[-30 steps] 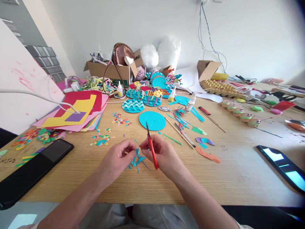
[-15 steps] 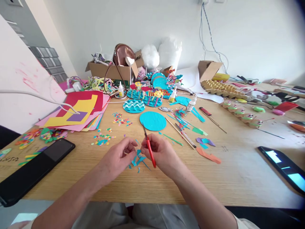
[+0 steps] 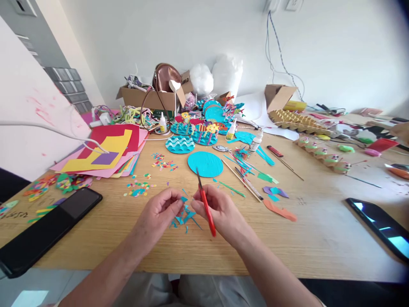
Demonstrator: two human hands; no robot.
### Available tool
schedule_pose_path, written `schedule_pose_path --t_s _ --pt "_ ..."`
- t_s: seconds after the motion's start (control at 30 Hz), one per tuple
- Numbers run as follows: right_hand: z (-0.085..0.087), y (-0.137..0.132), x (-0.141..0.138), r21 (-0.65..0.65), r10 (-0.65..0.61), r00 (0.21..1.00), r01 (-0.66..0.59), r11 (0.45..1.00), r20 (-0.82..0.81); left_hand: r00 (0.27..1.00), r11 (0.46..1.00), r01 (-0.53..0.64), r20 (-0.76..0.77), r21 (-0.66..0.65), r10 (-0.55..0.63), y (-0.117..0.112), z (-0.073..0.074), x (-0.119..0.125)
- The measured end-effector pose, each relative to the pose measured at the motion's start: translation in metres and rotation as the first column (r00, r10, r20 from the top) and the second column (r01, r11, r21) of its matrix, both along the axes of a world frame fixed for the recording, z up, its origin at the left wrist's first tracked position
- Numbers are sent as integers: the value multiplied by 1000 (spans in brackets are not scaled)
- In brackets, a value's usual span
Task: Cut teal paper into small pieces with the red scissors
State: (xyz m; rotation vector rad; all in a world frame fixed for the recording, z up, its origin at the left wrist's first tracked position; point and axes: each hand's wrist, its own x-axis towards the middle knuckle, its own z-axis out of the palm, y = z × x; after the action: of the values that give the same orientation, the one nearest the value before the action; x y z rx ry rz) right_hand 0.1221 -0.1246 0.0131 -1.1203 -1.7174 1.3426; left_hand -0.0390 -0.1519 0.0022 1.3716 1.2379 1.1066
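Note:
My right hand (image 3: 223, 213) is closed round small red-handled scissors (image 3: 206, 204), blades pointing up and away. My left hand (image 3: 159, 215) pinches a tiny piece of teal paper (image 3: 184, 199) between thumb and fingertips, close to the scissors. Under both hands, teal paper scraps (image 3: 185, 217) lie scattered on the wooden table (image 3: 319, 230). A plain teal paper disc (image 3: 205, 164) lies just beyond the hands.
A black phone (image 3: 47, 228) lies at the left, and a lit phone (image 3: 381, 226) at the right. Coloured paper sheets (image 3: 105, 151), confetti bits (image 3: 140, 187), decorated teal discs (image 3: 191, 134), glue bottles (image 3: 255, 140), wooden sticks (image 3: 243, 181) and cardboard boxes (image 3: 150, 96) fill the back.
Both hands have stayed together over the scraps. The scissors swung slightly, and the view tilted a little upward.

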Motion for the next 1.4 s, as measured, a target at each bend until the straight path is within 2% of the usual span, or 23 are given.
schedule_pose_path --t_s 0.07,0.13,0.27,0.4,0.8,1.03,1.4 --pt "5 -2 11 57 86 968 -102 993 235 1000 1000 -26 5 -4 26 1 2 -6" --pt "8 -4 20 86 125 905 -174 981 408 999 999 -37 17 -8 38 1 4 -11" --pt "11 -8 26 126 162 820 -272 954 549 1000 999 -7 25 -39 8 3 7 -13" --pt "13 -8 23 149 161 806 -293 944 570 999 997 34 43 -74 -31 2 9 -10" --pt "8 -8 19 200 122 833 -268 942 540 994 989 49 109 -140 -34 1 3 -10" --pt "8 -8 14 221 101 818 -269 937 566 991 989 60 127 -135 -43 -1 1 -10" --pt "7 -10 13 230 112 841 -269 935 529 990 990 61 136 -125 -44 -3 4 -11"
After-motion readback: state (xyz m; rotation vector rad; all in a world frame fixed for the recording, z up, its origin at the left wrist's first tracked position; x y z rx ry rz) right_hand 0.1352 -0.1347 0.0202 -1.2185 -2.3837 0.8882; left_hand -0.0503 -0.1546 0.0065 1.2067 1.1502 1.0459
